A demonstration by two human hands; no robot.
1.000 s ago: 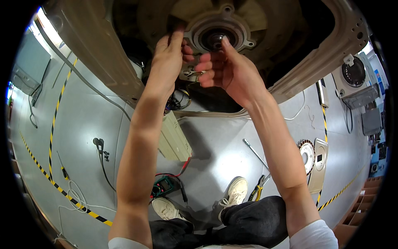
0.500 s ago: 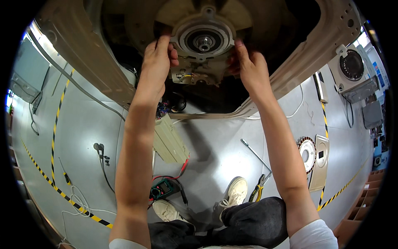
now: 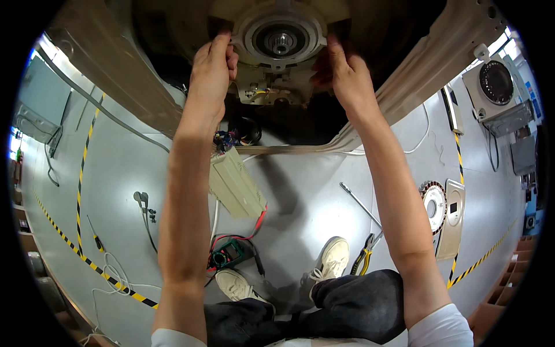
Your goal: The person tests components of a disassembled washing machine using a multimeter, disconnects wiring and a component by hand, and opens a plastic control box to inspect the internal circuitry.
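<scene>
At the back of an opened machine cabinet, a round metal bearing housing surrounds a dark bearing and a toothed shaft. My left hand is closed at its left side, thumb up against the lug and fingers curled below. On the opposite side my right hand mirrors it, with its thumb at the right lug and its fingers partly lost in shadow. Under the housing sits a plate with a yellow wire. A bundle of coloured wires hangs near my left forearm.
On the floor lie a beige box, a multimeter with leads, a long-handled wrench and pliers. To the right are a ring-shaped stator and a flat panel. A screwdriver and cables lie left.
The whole view has shifted, so the machine and floor items appear higher in the picture. Both hands stay at the housing's sides.
</scene>
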